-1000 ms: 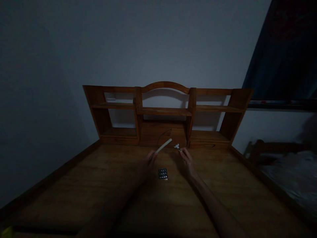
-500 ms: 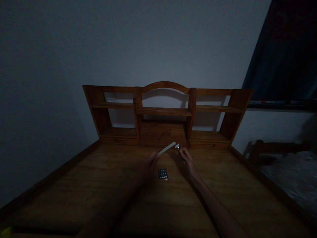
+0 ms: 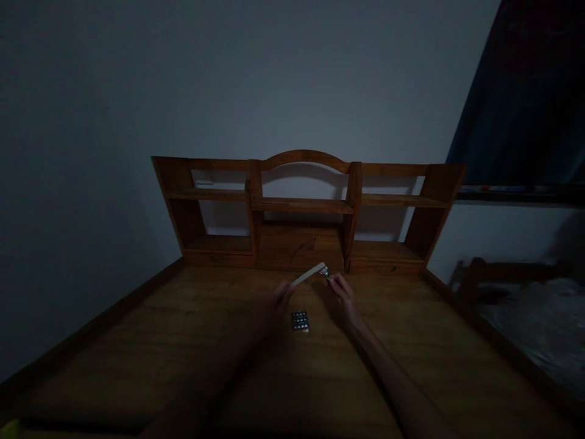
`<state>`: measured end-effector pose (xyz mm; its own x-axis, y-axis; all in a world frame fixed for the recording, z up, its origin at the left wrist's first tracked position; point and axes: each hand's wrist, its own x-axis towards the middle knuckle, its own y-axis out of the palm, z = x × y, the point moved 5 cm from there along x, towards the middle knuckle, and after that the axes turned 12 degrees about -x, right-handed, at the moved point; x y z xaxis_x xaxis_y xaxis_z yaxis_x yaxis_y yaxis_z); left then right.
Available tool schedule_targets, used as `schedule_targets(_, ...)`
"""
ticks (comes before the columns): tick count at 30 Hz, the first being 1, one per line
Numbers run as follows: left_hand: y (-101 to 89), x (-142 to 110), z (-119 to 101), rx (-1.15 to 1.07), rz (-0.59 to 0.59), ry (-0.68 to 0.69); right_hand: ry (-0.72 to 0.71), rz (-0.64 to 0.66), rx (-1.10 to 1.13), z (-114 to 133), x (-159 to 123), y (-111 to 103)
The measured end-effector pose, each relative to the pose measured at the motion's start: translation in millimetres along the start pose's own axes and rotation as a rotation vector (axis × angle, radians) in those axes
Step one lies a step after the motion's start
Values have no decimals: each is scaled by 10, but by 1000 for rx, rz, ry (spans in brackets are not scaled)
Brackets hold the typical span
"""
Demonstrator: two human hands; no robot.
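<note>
Fingers of the left hand [image 3: 282, 294] clamped on a pale strip [image 3: 308, 274], right hand [image 3: 343, 291] gripping a small shiny metal tool [image 3: 324, 271].

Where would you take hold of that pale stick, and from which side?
I'd pinch the pale stick across its width at the near end, coming from the left, as the left hand does. It is long and thin and slants away to the right, so fingers there should stay off its far end, which is by the silver tool in the right hand.
</note>
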<state>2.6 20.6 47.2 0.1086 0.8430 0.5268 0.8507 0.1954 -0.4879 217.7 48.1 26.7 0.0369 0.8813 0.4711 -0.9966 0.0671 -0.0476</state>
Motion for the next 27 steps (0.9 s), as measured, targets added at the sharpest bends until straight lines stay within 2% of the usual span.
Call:
schedule_targets(4,94,5,-2,29,91,7,14,21,-5,1,-11,1)
schedule_targets(11,6,77,122,63,74,-98,1,6,-32,73,-23,-1)
schedule_targets(17,75,22,23,16,120,-16,24,18,-68,40,-36,4)
schedule_targets(23,60,72,154,53,53,-112,-2,33,-115,58,-29,-15)
schedule_targets(27,-34,57,54,43,43,-67,-2,22,-124,87,-42,-15)
